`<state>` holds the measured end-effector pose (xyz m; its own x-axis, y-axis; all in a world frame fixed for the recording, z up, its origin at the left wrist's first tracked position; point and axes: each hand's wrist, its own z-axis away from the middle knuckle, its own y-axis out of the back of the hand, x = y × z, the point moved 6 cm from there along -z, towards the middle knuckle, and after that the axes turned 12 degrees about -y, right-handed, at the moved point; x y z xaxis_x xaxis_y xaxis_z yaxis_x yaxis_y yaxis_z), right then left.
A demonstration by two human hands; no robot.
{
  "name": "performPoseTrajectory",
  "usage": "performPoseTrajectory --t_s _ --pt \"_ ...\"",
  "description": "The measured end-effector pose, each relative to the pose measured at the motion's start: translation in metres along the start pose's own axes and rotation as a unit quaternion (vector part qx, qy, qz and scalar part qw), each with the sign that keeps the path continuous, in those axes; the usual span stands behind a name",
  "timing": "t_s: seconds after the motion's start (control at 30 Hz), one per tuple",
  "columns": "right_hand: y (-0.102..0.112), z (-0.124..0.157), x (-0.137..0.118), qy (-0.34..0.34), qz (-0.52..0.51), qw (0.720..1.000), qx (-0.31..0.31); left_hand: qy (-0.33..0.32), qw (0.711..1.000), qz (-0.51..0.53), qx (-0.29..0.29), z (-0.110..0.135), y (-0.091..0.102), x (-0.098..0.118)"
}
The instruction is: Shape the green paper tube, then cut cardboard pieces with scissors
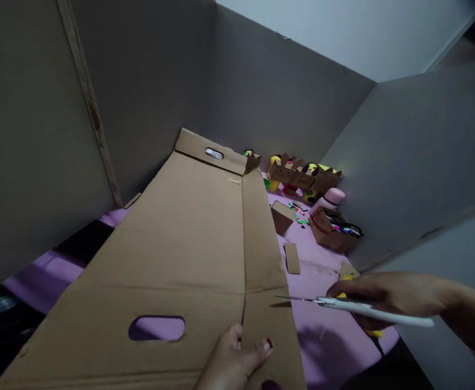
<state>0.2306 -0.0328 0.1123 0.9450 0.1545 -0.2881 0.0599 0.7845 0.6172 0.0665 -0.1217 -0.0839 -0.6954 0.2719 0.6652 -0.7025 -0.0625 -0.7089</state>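
Observation:
A long brown cardboard sheet (188, 233), creased and with oval hand holes, stretches away from me over the pink tabletop (314, 341). My left hand (239, 357) grips its near part at the crease, the thumb lying on the narrow right-hand flap (261, 244) and the other fingers partly hidden. To the right, my right hand (383, 298) is closed around white-handled scissors (355, 307), seen nearly edge-on. Their thin metal tip points left over the flap's right edge; whether it touches the cardboard I cannot tell. Yellow parts (373, 333) of something show around the right hand.
Beyond the flap stand a small cardboard box (282, 216), an open box of pens and tools (334, 230), a pink bottle (330, 200) and decorated cardboard holders with colourful cups (302, 176). A loose cardboard piece (292, 258) lies nearby. Grey partitions (269, 92) enclose the table.

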Motion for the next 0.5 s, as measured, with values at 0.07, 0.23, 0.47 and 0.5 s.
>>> performPoseTrajectory --t_s 0.07,0.23,0.47,0.5 --pt "0.001 -0.005 -0.003 -0.008 0.017 0.999 -0.033 -0.008 1.0 0.008 -0.003 -0.001 0.0 -0.001" --pt "0.008 -0.031 0.005 -0.064 0.052 0.988 -0.128 -0.021 1.0 -0.004 -0.009 -0.003 0.002 -0.003" --pt "0.009 -0.062 0.01 -0.091 -0.017 0.978 -0.187 -0.022 1.0 0.009 -0.007 0.001 -0.003 0.003" --pt "0.008 -0.063 0.009 -0.091 -0.017 0.978 -0.188 -0.022 1.0 0.009 -0.009 0.001 -0.003 0.003"
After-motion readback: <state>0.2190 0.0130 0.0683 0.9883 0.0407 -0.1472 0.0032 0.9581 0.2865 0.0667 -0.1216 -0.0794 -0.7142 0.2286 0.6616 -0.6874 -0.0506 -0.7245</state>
